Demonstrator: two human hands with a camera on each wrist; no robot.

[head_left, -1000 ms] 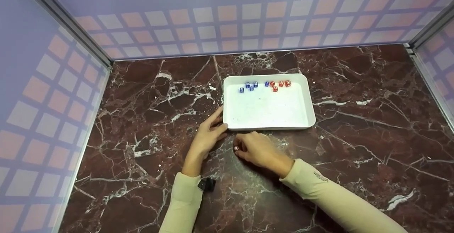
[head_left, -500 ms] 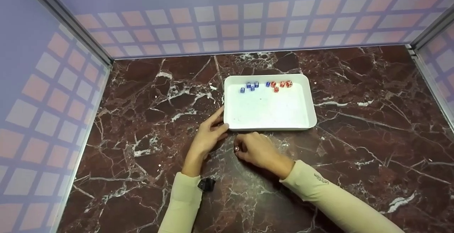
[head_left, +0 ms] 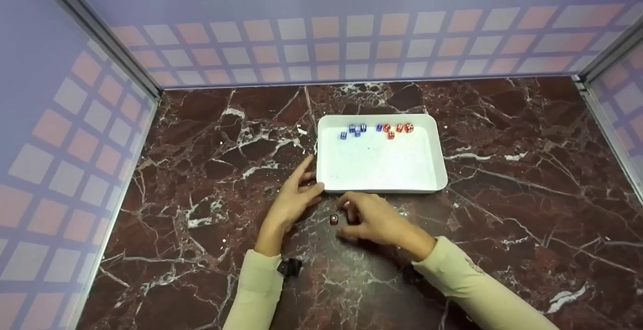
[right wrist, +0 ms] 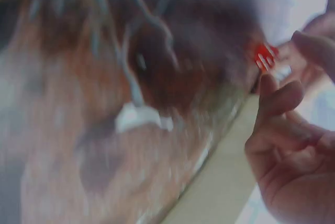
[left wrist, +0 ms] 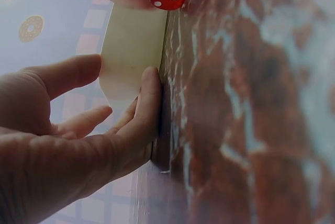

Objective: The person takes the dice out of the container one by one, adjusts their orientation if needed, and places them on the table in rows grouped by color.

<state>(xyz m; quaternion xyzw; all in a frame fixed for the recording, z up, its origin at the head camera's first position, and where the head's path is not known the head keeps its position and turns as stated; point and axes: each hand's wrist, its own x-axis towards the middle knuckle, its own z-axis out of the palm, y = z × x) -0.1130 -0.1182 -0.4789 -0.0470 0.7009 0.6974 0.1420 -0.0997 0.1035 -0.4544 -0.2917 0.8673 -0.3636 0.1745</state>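
On the veined table (head_left: 502, 204), between the left hand (head_left: 292, 200) and the right hand (head_left: 381, 221), a red die (head_left: 334, 219) rests just off the near side of a white tray (head_left: 382, 167). Thumb and fingers of the right are parted around the die — whether a fingertip touches it I cannot tell — and the left, fingers spread, touches the tray at its near left corner. Along the tray's far side lie five blue dice (head_left: 352, 128) and, to their right, four red dice (head_left: 391, 135) — the rightmost blue one close beside the reds.
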